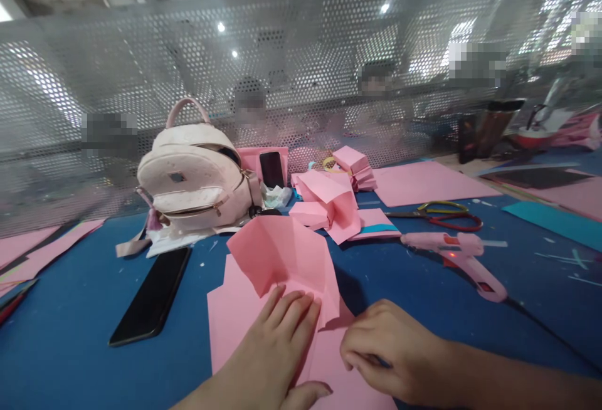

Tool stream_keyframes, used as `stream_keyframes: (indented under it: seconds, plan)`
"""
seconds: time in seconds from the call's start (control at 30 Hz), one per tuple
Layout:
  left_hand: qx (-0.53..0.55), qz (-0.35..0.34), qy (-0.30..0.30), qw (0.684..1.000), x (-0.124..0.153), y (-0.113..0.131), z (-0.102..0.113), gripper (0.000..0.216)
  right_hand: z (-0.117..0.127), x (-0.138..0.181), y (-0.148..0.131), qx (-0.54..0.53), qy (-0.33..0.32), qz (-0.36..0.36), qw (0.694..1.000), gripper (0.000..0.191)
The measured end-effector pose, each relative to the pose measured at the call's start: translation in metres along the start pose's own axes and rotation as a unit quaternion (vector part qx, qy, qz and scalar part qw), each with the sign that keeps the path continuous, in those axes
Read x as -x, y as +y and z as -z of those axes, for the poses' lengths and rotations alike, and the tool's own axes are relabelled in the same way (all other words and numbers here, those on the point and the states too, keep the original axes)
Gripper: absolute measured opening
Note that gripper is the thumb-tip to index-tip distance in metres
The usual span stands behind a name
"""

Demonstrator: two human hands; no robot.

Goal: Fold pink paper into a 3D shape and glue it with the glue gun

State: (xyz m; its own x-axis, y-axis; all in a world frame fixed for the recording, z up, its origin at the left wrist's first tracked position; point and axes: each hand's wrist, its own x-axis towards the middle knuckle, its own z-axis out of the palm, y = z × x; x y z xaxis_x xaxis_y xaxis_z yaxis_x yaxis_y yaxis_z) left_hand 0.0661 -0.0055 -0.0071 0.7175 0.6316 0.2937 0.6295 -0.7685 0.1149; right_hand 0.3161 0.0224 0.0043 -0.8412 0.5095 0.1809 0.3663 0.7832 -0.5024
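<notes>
A folded pink paper piece (pixel 291 247) stands with its far flaps raised in front of me. My left hand (pixel 282 335) lies over its lower part, fingers stretched out and pressing on the fold. Beneath it are flat pink sheets (pixel 226 322) on the blue table. Just to the right, my right hand (pixel 390 347) rests at the edge of the pink paper with its fingers curled in, and nothing shows in it. A pink glue gun (pixel 465 253) with a lit red light lies beyond the right hand, its cord running off to the right.
A black phone (pixel 153 297) lies at left, near a white backpack (pixel 192 172). Behind the work are folded pink pieces (pixel 329 194), scissors (pixel 437 214), a large pink sheet (pixel 433 181) and a blue strip (pixel 555 222). A perforated metal screen (pixel 305 84) stands across the back.
</notes>
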Motion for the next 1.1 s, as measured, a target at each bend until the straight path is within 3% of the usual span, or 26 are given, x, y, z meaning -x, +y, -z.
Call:
stream_keyframes:
  seconds: [0.23, 0.5, 0.8, 1.1]
  plan:
    - [0.061, 0.027, -0.041, 0.997, -0.008, -0.001, 0.016, 0.067, -0.001, -0.001, 0.000, 0.003, 0.002, -0.002, 1.000, 0.016]
    - [-0.016, -0.015, -0.043, 0.999, -0.004, -0.004, 0.012, 0.073, -0.004, 0.001, 0.001, 0.048, 0.001, -0.003, 0.999, 0.022]
    - [-0.174, -0.109, 0.040, 0.978, -0.001, -0.008, 0.006, 0.070, -0.003, 0.002, 0.003, 0.033, -0.020, 0.000, 0.999, 0.021]
    - [-0.178, -0.135, 0.066, 0.972, 0.000, -0.009, 0.011, 0.065, -0.001, 0.002, 0.003, 0.027, -0.027, -0.013, 0.999, 0.022]
